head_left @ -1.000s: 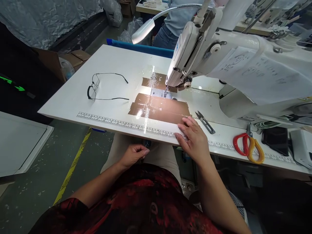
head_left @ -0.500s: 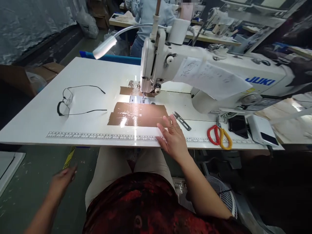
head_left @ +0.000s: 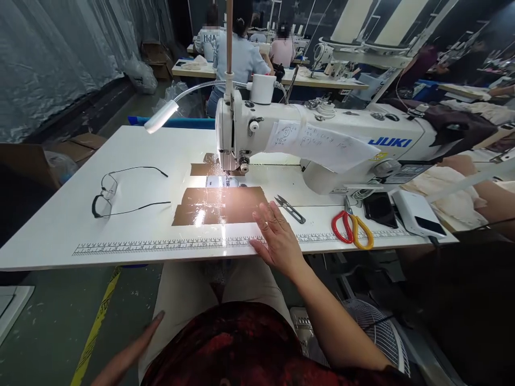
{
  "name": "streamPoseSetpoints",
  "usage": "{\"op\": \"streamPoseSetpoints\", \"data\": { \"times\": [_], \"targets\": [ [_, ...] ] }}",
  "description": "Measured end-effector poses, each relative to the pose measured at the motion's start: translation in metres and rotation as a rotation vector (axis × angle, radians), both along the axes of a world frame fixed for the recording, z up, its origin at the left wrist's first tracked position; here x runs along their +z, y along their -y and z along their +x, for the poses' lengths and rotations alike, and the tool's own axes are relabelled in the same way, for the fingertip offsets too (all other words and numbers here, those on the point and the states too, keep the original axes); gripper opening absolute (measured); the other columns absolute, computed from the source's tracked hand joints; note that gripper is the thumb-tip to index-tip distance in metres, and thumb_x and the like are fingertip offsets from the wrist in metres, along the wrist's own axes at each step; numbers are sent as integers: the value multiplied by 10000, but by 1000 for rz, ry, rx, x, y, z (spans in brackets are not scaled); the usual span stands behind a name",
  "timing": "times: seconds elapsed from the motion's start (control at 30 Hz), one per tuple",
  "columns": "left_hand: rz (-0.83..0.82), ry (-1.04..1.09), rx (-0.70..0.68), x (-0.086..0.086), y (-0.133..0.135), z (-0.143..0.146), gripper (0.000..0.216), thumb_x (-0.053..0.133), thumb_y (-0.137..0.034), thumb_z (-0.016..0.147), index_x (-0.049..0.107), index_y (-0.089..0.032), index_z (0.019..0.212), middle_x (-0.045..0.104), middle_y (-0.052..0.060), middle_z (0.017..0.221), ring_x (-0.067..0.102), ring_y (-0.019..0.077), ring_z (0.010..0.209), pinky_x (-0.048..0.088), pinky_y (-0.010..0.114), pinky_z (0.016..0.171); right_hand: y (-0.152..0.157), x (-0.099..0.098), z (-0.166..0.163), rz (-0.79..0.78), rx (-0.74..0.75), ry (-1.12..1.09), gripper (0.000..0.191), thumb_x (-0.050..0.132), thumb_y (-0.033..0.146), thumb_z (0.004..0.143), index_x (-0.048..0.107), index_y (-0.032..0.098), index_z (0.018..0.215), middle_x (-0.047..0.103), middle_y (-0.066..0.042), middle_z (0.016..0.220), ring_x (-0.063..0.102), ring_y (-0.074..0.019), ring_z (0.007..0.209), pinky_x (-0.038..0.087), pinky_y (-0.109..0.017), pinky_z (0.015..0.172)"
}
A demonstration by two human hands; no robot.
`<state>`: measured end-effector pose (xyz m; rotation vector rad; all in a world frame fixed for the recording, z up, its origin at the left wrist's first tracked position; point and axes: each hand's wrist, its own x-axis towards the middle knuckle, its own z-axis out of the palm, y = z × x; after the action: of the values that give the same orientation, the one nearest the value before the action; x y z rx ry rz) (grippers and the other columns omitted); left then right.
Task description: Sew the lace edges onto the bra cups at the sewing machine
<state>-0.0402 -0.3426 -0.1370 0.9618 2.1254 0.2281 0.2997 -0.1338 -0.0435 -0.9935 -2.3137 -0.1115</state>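
Observation:
My right hand [head_left: 277, 241] lies open and flat at the front of the sewing table [head_left: 132, 145]. Its fingertips reach the right edge of a brown tape-like sheet [head_left: 217, 206] stuck to the tabletop. Just beyond those fingers is a pair of thread snips [head_left: 290, 209]. My left hand [head_left: 139, 346] is below the table by my left thigh, seen edge-on, fingers stretched out and nothing visible in it. A white sewing machine [head_left: 273, 120] stands over the table, its needle area lit behind the brown sheet.
Glasses [head_left: 107, 201] lie at the left. A printed ruler [head_left: 161, 246] runs along the front edge. Red-and-yellow scissors [head_left: 354, 230], a dark phone [head_left: 380, 209] and a white box-shaped device [head_left: 418, 214] sit at the right. A fan [head_left: 374, 327] is below. People work behind.
My left hand has moved right and closer to my thigh. The view has tilted up, showing more of the room. My right hand stays by the brown sheet.

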Motion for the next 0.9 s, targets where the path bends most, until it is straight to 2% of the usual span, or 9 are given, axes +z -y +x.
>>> {"op": "streamPoseSetpoints", "data": {
  "times": [0.1, 0.23, 0.33, 0.43, 0.53, 0.63, 0.7, 0.77, 0.9],
  "targets": [
    [-93, -90, -152, 14, -13, -4, 573, 388, -739, 759, 533, -207, 604, 675, 136, 841, 629, 382, 943, 462, 451, 816, 0, 0, 0, -5, 12, -10, 713, 485, 390, 936, 117, 187, 1512, 336, -175, 1503, 69, -307, 1462, 336, -572, 1109],
    [-68, -122, -590, 46, -42, 9, 410, 362, -518, 865, 394, -209, 597, 525, 55, 631, 543, 259, 647, 348, 331, 616, 0, 0, -1, -5, 35, -8, 670, 494, 371, 935, 186, 153, 1489, 370, -198, 1475, 85, -310, 1460, 346, -555, 1109],
    [122, 125, -663, 74, -64, 35, 432, 303, -490, 931, 337, -197, 616, 431, 4, 597, 437, 161, 579, 288, 272, 571, -2, -2, 1, -24, 43, -6, 622, 489, 368, 937, 242, 160, 1469, 376, -194, 1474, 105, -314, 1458, 361, -563, 1095],
    [474, 193, -644, 105, -85, 64, 476, 327, -472, 949, 244, -191, 573, 301, -21, 537, 312, 119, 511, 246, 265, 524, -2, 0, 2, -34, 62, -50, 552, 502, 348, 928, 332, 178, 1425, 418, -178, 1449, 175, -321, 1444, 378, -568, 1077],
    [887, 257, -650, 139, -109, 91, 338, 397, -332, 954, 455, -182, 656, 509, 20, 674, 493, 145, 648, 385, 259, 632, 13, 17, -5, -84, 157, -253, 360, 519, 283, 905, 496, 210, 1257, 609, -133, 1222, 509, -279, 1240, 497, -470, 967],
    [1153, 325, -749, 165, -128, 118, 224, 501, -318, 910, 578, -207, 1088, 582, 106, 1208, 523, 255, 1141, 399, 358, 976, 41, 38, -24, -388, 461, -447, 178, 415, 240, 902, 574, 234, 983, 671, -35, 877, 652, -169, 820, 561, -300, 730],
    [1111, 435, -894, 173, -136, 136, 358, 506, -341, 902, 549, -206, 1230, 544, 121, 1315, 491, 278, 1223, 386, 378, 1029, 57, 45, -39, -526, 603, -467, 227, 371, 269, 850, 582, 230, 922, 673, -38, 862, 661, -183, 795, 569, -297, 716],
    [1018, 556, -967, 174, -139, 148, 343, 458, -316, 922, 578, -204, 1223, 617, 110, 1218, 574, 248, 1122, 443, 342, 972, 64, 45, -51, -588, 610, -458, 251, 410, 291, 768, 596, 242, 929, 682, -38, 887, 675, -216, 819, 580, -310, 713],
    [1125, 629, -919, 164, -135, 148, 336, 407, -226, 930, 586, -244, 1213, 667, 80, 1074, 628, 208, 982, 493, 313, 874, 57, 30, -65, -597, 522, -365, 345, 445, 226, 659, 648, 256, 936, 697, -27, 926, 677, -234, 858, 573, -321, 758]
  ]
}}
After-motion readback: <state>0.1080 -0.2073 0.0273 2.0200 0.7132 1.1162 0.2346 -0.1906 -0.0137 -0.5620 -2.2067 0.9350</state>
